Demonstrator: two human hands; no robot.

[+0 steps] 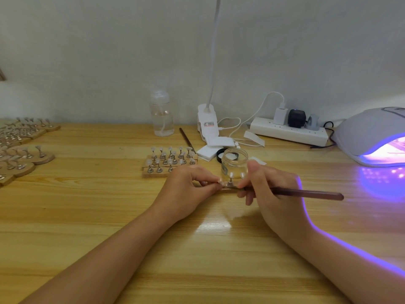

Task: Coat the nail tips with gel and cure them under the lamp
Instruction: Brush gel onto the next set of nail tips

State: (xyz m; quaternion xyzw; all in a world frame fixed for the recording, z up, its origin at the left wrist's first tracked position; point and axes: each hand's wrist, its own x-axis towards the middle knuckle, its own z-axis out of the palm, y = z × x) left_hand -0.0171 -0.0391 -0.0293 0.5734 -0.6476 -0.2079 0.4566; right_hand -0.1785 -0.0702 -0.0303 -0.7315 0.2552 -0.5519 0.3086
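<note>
**Nail tips on a wooden strip, held between two hands**

Nail tips [231, 174] stand on small metal stems on a wooden strip [228, 189] lying on the wooden table [109, 216], just in front of the person. The left hand [188, 189] pinches the strip's left end with curled fingers. The right hand [271, 194] grips a dark brown brush [306, 193], its handle pointing right and its tip end at the strip; the bristles are too small to make out.

Just behind the strip stands an open clear glass jar [234, 163], with a black lid [221, 155] lying behind it. To the left of the jar sits a second wooden holder [169, 159] carrying rows of nail tips on stems. More such holders [24, 148] lie at the far left edge.

At the right edge, a white curing lamp [372, 137] glows violet onto the table. Near the wall stand a clear pump bottle [162, 115], a white clip-on desk lamp [208, 123], a spare brush [187, 139] and a white power strip [289, 130] with plugs in it.
</note>
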